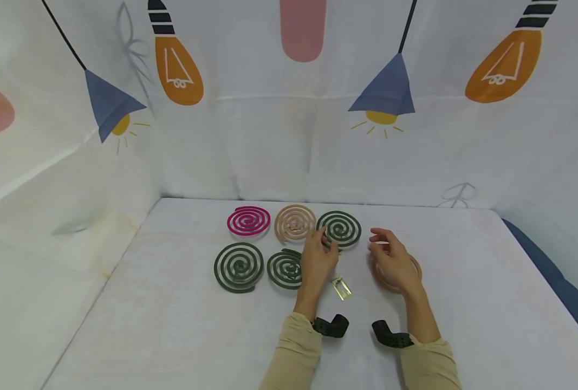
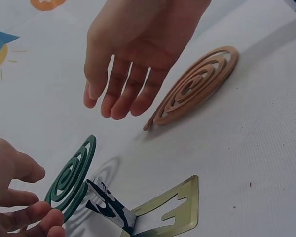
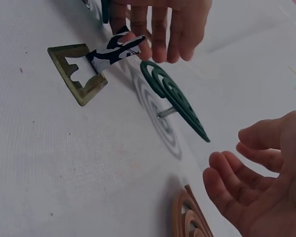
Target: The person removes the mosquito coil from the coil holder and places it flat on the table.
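Observation:
A green mosquito coil [image 1: 339, 229] stands at the back right of the group, held off the table on a small metal stand [image 3: 166, 112]. My left hand [image 1: 318, 259] is at its near edge, fingers loosely bent; they overlap the coil's rim in the left wrist view. To the right, my right hand [image 1: 394, 264] hovers with relaxed fingers over a tan coil [image 2: 195, 89] lying on the table, holding nothing. Between the hands is a gold-coloured metal stand [image 1: 341, 288], a flat frame with a bent-up tab [image 2: 111, 207].
Left of my hands are a pink coil [image 1: 248, 221], another tan coil [image 1: 294, 222] and two more green coils [image 1: 239, 267], one partly behind my left hand. The white table [image 1: 171, 325] meets a patterned cloth [image 1: 269, 146] at its back edge.

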Demonstrator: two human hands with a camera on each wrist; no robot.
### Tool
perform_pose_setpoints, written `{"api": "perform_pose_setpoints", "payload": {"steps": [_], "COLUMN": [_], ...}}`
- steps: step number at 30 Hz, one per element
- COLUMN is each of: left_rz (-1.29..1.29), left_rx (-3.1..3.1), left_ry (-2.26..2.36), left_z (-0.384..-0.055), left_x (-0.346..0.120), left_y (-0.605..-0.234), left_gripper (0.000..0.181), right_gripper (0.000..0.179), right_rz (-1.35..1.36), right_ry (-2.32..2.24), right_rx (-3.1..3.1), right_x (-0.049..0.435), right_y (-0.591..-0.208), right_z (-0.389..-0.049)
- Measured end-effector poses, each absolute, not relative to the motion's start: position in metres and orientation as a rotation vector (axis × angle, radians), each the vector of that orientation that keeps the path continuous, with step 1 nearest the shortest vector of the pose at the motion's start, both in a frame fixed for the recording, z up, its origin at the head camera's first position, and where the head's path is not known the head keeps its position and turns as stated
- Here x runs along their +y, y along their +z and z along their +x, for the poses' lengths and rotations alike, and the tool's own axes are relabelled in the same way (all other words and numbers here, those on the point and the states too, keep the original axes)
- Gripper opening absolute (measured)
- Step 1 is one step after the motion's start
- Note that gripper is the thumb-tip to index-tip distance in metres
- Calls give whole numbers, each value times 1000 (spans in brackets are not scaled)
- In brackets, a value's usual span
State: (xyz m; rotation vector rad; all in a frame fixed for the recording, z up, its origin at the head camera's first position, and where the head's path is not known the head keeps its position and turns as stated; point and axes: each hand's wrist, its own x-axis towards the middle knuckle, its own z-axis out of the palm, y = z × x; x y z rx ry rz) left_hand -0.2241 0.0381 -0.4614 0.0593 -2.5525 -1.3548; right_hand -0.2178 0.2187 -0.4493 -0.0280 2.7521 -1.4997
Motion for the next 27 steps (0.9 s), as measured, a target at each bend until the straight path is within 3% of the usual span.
{"api": "perform_pose_setpoints", "payload": {"steps": [10, 20, 24, 27], "left_rz": [75, 13, 13, 14], "left_rx": [-2593, -2600, -2627, -2657], "left_ry": [-1296, -1297, -1312, -1346], "left_z": [-225, -226, -225, -223], "left_x": [36, 35, 34, 34], "left_y": [-461, -462, -462, -461], "left_gripper": [49, 23, 30, 47], "right_gripper": [47, 47, 45, 44], "right_rz": [42, 131, 139, 156], "right_ry": [-1564, -1584, -1690, -1790], "right_rx": [2662, 2626, 2561, 2483], "right_x": [209, 199, 193, 190], "right_y": [-451, -452, -456, -460], "right_z": [-231, -242, -245, -247]}}
